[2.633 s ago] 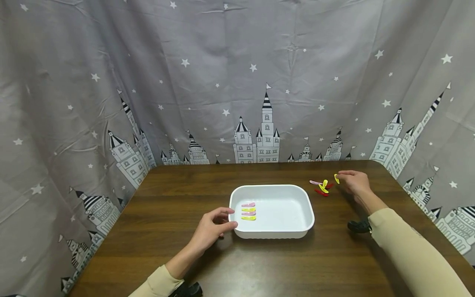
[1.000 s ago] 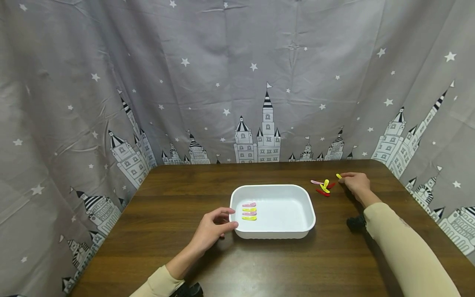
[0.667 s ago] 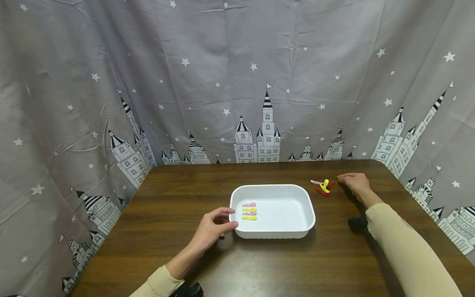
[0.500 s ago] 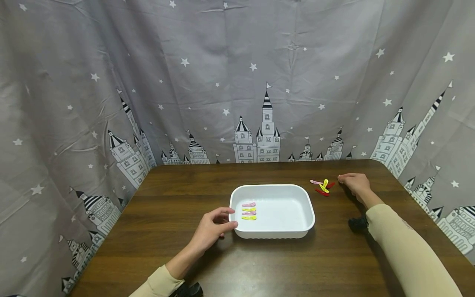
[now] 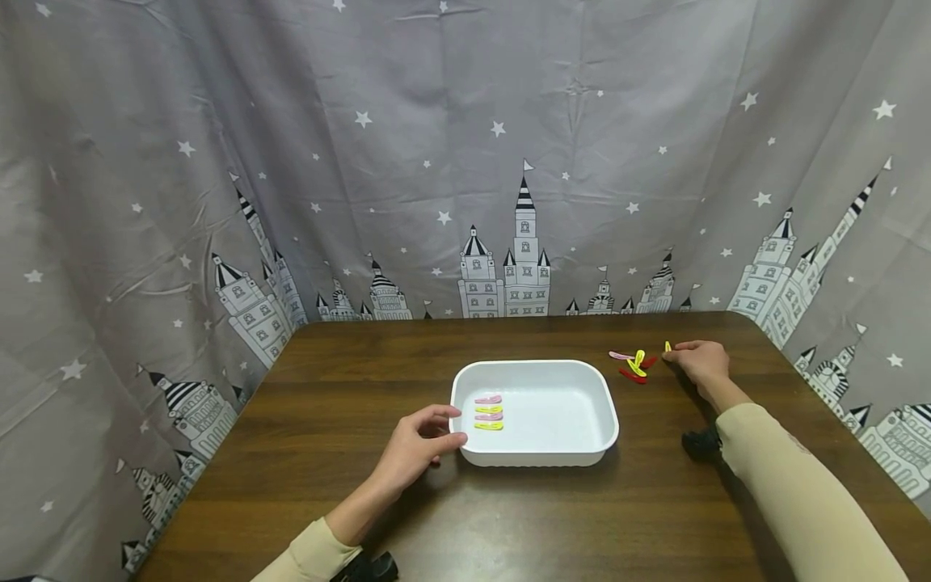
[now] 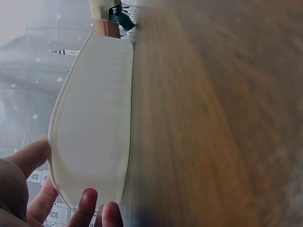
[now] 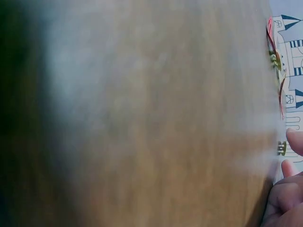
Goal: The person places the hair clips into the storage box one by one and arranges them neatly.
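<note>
Status: partway, by my read

Near to far: you've got four hair clips lined up at the left end of the white tray [image 5: 538,459]: front yellow clip [image 5: 489,426], front pink clip [image 5: 489,417], rear yellow clip [image 5: 488,410], rear pink clip [image 5: 488,399]. Tray sits flat on the desk [image 5: 509,533]. What's left: a loose clip pile [image 5: 636,368] on the desk, just right of the tray's far right corner. Pink, yellow and red in there; they overlap, so no firm count. No red in the tray.

Hands: your left hand [image 5: 410,453] has the tray's left end, thumb and forefinger spread along the rim, other fingers bent at the outer wall. Looks like a steadying hold. Your right hand [image 5: 700,360] is farther out, right of the pile, low over the desk. Thumb and forefinger are close together, pinching the lone yellow clip [image 5: 667,347], upright at the tips. Can't tell how firmly; your right wrist view cuts off most of that hand. Clip snapped or sprung: too small to tell.
</note>
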Demonstrator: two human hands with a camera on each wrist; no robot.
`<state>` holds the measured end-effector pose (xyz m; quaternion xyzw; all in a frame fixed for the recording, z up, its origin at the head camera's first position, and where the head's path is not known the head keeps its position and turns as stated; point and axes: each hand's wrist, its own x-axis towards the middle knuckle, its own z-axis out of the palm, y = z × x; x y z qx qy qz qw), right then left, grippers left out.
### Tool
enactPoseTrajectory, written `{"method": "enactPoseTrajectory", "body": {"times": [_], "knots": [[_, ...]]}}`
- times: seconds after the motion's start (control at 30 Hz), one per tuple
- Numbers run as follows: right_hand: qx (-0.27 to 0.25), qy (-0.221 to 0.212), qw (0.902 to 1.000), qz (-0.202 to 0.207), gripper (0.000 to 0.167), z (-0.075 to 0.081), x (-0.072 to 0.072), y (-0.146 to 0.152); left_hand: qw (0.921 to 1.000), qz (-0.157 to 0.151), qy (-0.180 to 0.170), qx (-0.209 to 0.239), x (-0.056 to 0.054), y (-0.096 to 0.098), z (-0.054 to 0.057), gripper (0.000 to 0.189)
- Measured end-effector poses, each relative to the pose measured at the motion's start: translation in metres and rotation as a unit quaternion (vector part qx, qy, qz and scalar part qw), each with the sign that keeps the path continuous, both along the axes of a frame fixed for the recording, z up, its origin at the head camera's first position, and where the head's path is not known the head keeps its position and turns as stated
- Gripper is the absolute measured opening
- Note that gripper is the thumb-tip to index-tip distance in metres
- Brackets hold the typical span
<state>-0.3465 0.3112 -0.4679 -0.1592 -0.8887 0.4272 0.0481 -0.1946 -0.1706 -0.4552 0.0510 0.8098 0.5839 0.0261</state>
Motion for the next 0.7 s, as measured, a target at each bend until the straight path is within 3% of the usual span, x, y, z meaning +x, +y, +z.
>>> {"method": "enactPoseTrajectory", "body": {"times": [0.47, 0.7], "knots": [[0.026, 0.021, 0.9994, 0.009, 0.037, 0.0013, 0.0053, -0.0044, 1.0, 0.004, -0.005, 0.0, 0.0004, -0.0004, -0.0004, 0.043], [0.003, 0.017, 0.9998, -0.007, 0.033, 0.0014, 0.002, -0.0011, 1.0, 0.002, -0.001, -0.001, -0.0005, -0.0002, -0.0002, 0.041]]}}
